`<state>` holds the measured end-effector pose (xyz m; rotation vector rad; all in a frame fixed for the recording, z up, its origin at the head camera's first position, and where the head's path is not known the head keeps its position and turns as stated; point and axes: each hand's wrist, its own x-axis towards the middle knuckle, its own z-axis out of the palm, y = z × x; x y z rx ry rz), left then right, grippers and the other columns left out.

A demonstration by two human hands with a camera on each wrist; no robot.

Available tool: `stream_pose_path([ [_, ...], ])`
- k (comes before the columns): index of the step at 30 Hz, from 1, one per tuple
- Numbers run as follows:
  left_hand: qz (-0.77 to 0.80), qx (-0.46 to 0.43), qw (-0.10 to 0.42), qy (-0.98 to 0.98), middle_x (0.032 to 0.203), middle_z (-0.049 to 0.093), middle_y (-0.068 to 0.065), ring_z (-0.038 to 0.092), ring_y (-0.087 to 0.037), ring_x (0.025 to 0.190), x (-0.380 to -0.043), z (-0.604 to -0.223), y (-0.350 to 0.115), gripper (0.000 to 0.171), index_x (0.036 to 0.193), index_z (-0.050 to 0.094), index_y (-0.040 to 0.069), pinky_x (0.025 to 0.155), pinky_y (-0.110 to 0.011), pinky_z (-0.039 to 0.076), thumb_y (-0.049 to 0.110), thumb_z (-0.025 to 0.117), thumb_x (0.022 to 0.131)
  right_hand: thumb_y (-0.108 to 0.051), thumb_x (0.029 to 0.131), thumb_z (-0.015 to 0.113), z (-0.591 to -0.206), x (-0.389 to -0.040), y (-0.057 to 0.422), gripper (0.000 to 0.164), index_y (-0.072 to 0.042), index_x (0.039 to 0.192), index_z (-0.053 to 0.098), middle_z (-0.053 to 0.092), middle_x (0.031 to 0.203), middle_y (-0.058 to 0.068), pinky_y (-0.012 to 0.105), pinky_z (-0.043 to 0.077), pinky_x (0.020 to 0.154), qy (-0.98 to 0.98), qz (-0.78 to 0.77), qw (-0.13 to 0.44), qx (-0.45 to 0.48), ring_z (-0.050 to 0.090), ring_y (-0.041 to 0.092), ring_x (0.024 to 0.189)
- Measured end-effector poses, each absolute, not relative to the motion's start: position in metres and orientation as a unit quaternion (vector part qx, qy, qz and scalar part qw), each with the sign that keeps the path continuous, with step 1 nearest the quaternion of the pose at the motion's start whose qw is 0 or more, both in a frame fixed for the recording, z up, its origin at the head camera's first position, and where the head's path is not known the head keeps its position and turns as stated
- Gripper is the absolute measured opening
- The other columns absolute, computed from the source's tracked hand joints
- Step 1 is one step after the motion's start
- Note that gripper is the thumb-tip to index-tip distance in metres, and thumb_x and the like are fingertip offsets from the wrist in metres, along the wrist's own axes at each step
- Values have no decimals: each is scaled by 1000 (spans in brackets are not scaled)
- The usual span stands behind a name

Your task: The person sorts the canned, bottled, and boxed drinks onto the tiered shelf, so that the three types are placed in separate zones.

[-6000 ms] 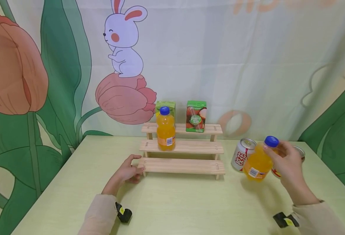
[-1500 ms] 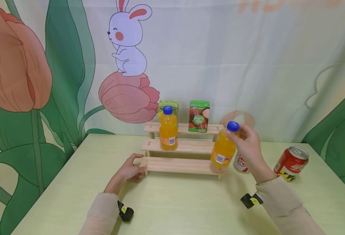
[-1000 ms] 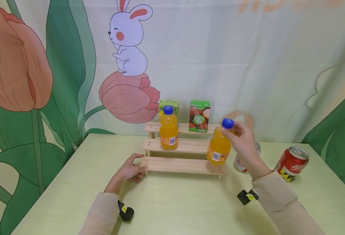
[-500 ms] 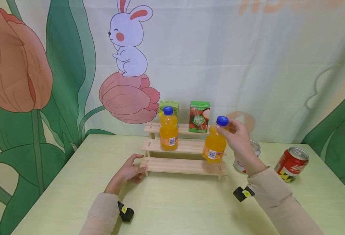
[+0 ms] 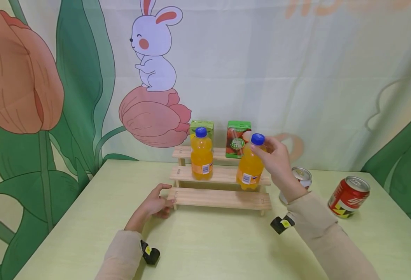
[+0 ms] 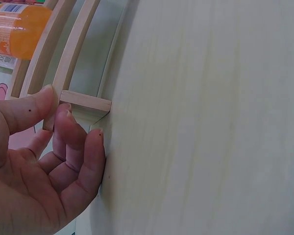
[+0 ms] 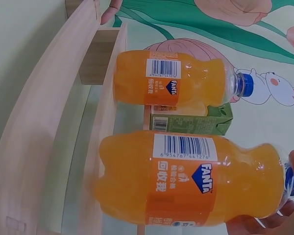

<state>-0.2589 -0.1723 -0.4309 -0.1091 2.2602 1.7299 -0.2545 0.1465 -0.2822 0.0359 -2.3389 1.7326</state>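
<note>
My right hand (image 5: pixel 278 162) grips a bottle of orange soda (image 5: pixel 250 167) by its neck, just under the blue cap. The bottle, labelled Fanta in the right wrist view, tilts slightly before the right part of the stepped wooden rack (image 5: pixel 219 197); whether its base touches the middle step I cannot tell. On that step's left stands a second orange soda bottle (image 7: pixel 161 78), upright. My left hand (image 5: pixel 155 202) pinches the left end of the lowest step, thumb (image 6: pixel 32 110) on top and fingers below.
A green juice box (image 5: pixel 208 126) and a red-green juice box (image 5: pixel 236 138) stand on the top step. Right of the rack are a white can (image 5: pixel 301 177), partly behind my right arm, and a red can (image 5: pixel 348 196). A printed curtain (image 5: pixel 261 70) hangs behind the table (image 5: pixel 205 245).
My right hand has carried the bottle left from beside the cans to the rack, lately rising a little toward the middle step. My left hand keeps its hold on the rack.
</note>
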Motion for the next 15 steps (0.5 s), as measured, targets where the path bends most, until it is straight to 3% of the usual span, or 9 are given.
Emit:
stream_pose_path([
  [15, 607, -42, 134, 782, 71, 56, -9, 48, -16, 52, -260, -434, -172, 57, 133, 33, 12, 50, -33, 50, 2, 60, 85, -14, 88, 60, -285, -277, 133, 36, 3, 118, 50, 52, 118, 17, 43, 31, 100, -784, 609, 117, 15, 43, 29, 115],
])
